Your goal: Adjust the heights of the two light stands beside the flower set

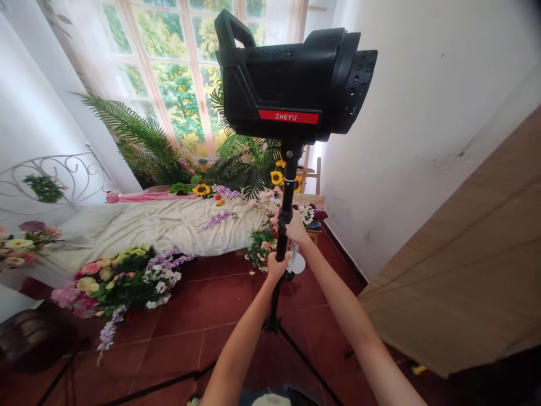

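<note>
A black studio light [279, 84] with a red brand strip sits on top of a black light stand [289, 180]. My left hand [278, 266] is wrapped round the stand's pole, lower down. Higher up, my right hand [295, 225] grips the same pole beside a black clamp collar [285, 217]; some of its fingers are hidden behind the pole. Below my hands, the stand's legs [296, 349] spread out over the floor. The light's front end points to the right.
A bed with a cream cover [169, 223] stands ahead, with flower bunches [122, 276] along its front. Palm leaves [139, 135] rise before the window backdrop [173, 84]. A large brown panel [456, 254] leans at the right. Red tiles [198, 304] cover the floor.
</note>
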Demonstrator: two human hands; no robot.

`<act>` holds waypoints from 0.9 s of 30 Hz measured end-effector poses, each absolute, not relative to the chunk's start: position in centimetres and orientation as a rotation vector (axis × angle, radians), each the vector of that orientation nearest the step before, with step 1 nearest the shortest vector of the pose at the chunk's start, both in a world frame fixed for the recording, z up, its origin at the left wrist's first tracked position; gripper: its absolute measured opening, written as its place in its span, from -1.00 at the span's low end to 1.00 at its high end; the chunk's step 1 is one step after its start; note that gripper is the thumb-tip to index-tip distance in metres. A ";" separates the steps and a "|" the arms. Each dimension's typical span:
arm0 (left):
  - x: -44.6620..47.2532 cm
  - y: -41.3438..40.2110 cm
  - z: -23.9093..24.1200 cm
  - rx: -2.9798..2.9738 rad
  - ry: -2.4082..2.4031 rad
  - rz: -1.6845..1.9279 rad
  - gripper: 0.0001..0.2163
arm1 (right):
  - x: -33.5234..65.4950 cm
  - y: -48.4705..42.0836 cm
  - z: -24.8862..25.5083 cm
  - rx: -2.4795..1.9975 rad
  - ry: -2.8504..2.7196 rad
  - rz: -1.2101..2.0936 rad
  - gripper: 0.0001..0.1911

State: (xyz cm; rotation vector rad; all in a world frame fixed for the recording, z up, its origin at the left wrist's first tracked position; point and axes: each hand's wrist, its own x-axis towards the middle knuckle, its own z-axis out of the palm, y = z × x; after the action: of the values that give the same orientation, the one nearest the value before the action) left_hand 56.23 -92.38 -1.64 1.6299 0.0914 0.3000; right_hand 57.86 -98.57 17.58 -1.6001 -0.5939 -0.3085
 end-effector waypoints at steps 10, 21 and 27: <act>56.5 -92.6 -2.1 1.642 0.072 0.339 -0.75 | 56.2 -101.3 15.4 -1.578 -0.651 -0.202 -0.56; 56.2 -92.7 -1.3 1.629 0.046 0.381 -0.74 | 51.0 -102.3 1.3 -1.654 -0.138 -0.243 -0.72; 56.3 -92.8 -1.6 1.650 0.050 0.354 -0.78 | 48.7 -101.0 -2.5 -1.568 0.073 -0.290 -0.72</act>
State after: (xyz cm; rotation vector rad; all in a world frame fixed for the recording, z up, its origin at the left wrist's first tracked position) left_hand 56.27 -92.77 -1.56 1.6504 0.0503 0.3543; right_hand 48.71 -100.98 -2.53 -1.5683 0.0729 -0.2896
